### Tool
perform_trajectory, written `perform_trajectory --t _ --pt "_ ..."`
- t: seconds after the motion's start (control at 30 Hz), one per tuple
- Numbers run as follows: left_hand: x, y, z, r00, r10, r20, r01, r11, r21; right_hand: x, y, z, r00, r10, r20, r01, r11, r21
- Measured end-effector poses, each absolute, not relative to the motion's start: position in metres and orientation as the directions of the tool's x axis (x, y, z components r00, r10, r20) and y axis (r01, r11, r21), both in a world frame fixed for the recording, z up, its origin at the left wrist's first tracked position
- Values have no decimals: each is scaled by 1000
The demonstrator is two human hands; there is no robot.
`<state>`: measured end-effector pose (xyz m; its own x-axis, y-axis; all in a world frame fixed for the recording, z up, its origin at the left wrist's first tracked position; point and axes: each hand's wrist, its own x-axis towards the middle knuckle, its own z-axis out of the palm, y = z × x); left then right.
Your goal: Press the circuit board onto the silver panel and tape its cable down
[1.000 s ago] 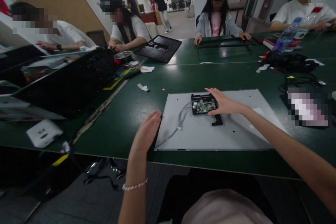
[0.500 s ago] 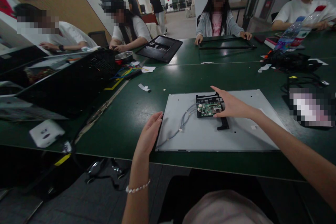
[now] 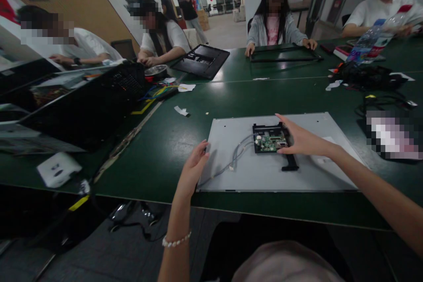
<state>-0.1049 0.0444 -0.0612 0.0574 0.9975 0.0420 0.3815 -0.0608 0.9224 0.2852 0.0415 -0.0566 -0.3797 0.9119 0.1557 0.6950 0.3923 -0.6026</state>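
Note:
A grey metal-backed display panel (image 3: 317, 128) lies flat on the table before me. On it sits a black bracket (image 3: 291, 165) carrying a green circuit board (image 3: 270, 142), with a grey cable (image 3: 236, 152) running from it toward the panel's left edge. My right hand (image 3: 299, 137) spans the bracket's right side, thumb at the near edge and fingers at the far one, closed on it. At the panel's left edge is my left hand (image 3: 194, 165), its thumb and fingers apart; whether it touches the panel is hard to tell.
To the left stand a black computer case (image 3: 82, 101) and a small white box (image 3: 58, 169). Paper scraps (image 3: 181, 111) lie beyond the panel. On the right are a phone-like object (image 3: 391, 136), black cables (image 3: 370, 75) and bottles (image 3: 370, 48). Across the table, a person holds a black frame (image 3: 284, 59).
My right hand has shifted the bracket and board slightly right and nearer to me across the panel. My left hand's thumb and fingers have parted more at the panel's left edge.

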Motion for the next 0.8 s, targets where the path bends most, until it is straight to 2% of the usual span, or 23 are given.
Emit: perform_trajectory --t 0.1,0.2,0.3,0.4,0.57,0.8 --pt "-103 45 -68 76 991 107 417 -130 899 295 45 -52 -385 918 91 699 354 -621" --pt "-103 45 -76 98 985 144 476 -174 862 311 62 -49 -298 953 59 759 274 -591" --pt "-102 44 -76 119 983 140 508 -182 842 329 86 -55 -201 974 108 844 228 -485" --pt "-101 42 -71 114 983 143 506 -182 843 338 99 -70 -155 980 129 878 196 -436" --pt "-99 37 -67 4 957 290 590 -237 772 342 98 -94 -122 981 151 909 171 -380" --pt "-100 38 -68 -46 976 212 510 -159 845 351 93 -98 -171 973 157 918 215 -334"
